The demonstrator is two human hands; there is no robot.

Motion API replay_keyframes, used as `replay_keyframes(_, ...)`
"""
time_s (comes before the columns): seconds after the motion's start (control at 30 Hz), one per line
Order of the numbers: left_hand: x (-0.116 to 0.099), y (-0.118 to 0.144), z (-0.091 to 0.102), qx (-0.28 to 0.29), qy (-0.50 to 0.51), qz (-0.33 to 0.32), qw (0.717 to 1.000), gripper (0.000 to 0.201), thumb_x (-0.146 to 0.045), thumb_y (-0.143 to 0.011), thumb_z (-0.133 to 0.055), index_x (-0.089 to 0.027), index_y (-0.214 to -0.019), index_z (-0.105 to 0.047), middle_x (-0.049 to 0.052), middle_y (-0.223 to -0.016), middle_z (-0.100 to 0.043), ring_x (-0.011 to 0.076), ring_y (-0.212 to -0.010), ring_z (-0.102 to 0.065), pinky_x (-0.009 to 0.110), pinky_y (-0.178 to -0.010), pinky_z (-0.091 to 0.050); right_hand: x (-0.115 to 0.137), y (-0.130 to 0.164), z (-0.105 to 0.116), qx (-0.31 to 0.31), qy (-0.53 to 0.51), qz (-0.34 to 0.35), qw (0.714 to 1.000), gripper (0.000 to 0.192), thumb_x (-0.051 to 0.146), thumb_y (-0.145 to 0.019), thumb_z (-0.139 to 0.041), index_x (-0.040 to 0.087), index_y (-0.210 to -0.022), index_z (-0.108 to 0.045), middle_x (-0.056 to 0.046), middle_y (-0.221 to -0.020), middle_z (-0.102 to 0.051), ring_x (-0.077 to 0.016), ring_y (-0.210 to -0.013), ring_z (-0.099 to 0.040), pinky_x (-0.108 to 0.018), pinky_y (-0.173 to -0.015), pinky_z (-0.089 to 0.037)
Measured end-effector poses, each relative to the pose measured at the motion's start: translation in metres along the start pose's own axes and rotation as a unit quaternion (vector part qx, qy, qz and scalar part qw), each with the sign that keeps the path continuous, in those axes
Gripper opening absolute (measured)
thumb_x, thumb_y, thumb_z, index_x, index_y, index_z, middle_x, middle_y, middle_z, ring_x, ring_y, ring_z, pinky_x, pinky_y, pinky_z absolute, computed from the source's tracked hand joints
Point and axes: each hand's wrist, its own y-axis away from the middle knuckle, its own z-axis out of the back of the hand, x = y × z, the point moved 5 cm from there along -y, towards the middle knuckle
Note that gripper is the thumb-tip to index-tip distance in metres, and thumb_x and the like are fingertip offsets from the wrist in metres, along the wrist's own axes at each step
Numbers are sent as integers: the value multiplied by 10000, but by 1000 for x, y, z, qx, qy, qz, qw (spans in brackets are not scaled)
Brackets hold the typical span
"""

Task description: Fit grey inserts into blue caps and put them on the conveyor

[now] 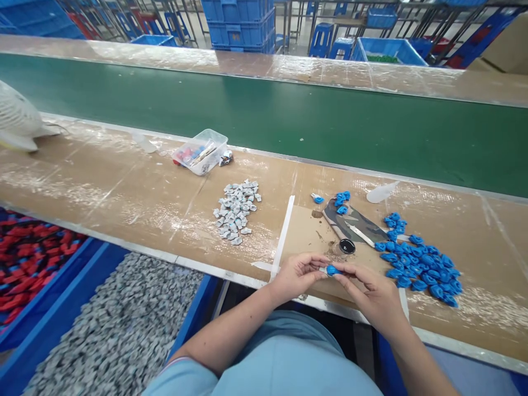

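My left hand (297,273) and my right hand (373,291) meet at the front edge of the brown worktable (124,187), both pinching one small blue plastic part (332,270) between the fingertips. Just to the right lies a heap of several blue parts (421,264). A pile of small grey parts (236,212) rests further left. Behind my hands sit a small black round cap (347,246) and a dark flat fixture (355,224).
A clear plastic tub (201,152) with mixed bits stands at the back of the table. The green conveyor belt (289,118) runs behind it. Blue bins below hold grey parts (119,324) and red parts (28,258). A white fan (16,118) is far left.
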Motion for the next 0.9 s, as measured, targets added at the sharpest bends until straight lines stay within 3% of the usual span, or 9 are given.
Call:
replay_keyframes(0.2,0,3,0,28,-85,-3,996,343,-294,-737,-709,-167,-1051,-653,88,-977,-705,198,-944,-658,311,-848,-520,4,-7,5,77,15,46,996,163,330,-847,-567,267,-882,-714,-25,-816,-732,-180,-709,-690,-274,-611,-566)
replay_keyframes(0.37,-1,3,0,13,-45,17,999,373,-323,-712,-736,-154,-1032,-645,63,-860,-697,162,-823,-662,274,-784,-514,6,-7,2,43,-18,43,998,118,295,-818,-608,263,-817,-721,-6,-751,-730,-160,-640,-682,-247,-582,-559)
replay_keyframes(0.6,1,3,1,-7,-32,33,999,378,-391,-688,-755,-145,-957,-653,66,-844,-692,162,-806,-656,277,-787,-506,-12,15,-15,-81,-104,-72,989,131,335,-776,-649,240,-750,-735,-37,-721,-725,-184,-615,-676,-275,-530,-569)
replay_keyframes(0.8,4,3,-1,5,-39,54,998,425,-408,-678,-755,-136,-978,-631,71,-850,-686,167,-805,-655,292,-787,-509,-33,24,-20,-58,-179,-150,971,166,384,-695,-717,255,-789,-762,-47,-769,-739,-204,-662,-693,-298,-580,-594)
replay_keyframes(0.9,-1,2,-2,31,-124,58,990,308,-361,-784,-650,-138,-995,-624,71,-884,-691,165,-830,-641,287,-783,-502,-44,28,-24,-52,-242,-213,945,234,425,-655,-747,251,-811,-764,-56,-793,-743,-207,-684,-699,-311,-630,-601)
